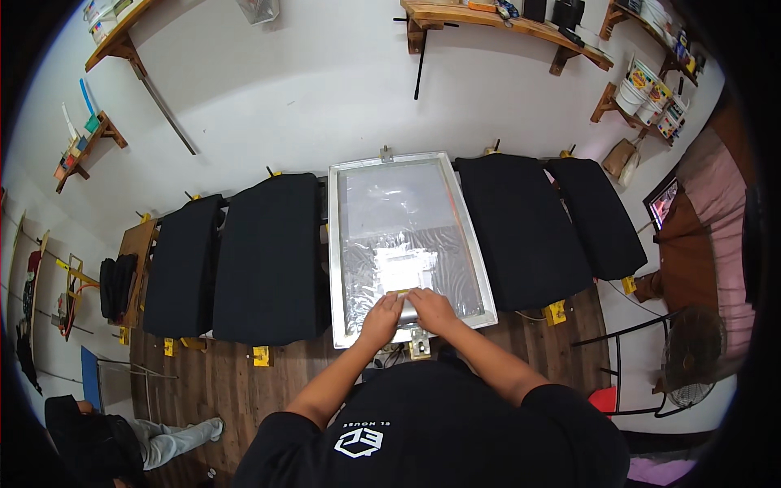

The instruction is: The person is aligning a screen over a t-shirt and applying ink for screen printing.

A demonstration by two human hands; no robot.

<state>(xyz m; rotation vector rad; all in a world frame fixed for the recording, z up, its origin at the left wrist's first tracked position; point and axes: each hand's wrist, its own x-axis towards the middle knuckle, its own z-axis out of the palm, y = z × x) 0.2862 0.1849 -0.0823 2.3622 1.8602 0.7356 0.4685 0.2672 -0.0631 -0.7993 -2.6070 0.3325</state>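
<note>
In front of me lies a screen-printing frame (336, 244) with a pale metal rim. Its mesh (390, 199) looks covered by shiny, wrinkled clear film, with a bright glare in the lower middle. At the near end, my left hand (381, 320) and my right hand (433, 309) are side by side, fingers closed on a squeegee (400, 291) with a yellowish edge. My fingers cover most of it. A metal clamp (419, 343) sits at the frame's near edge, just below my hands.
Black fabric-covered boards (268, 260) stand left of the frame, and more black boards (525, 232) stand to the right. Shelves (496, 18) hang on the wall. A fan (691, 350) stands at the right. Another person (98, 443) is at the lower left.
</note>
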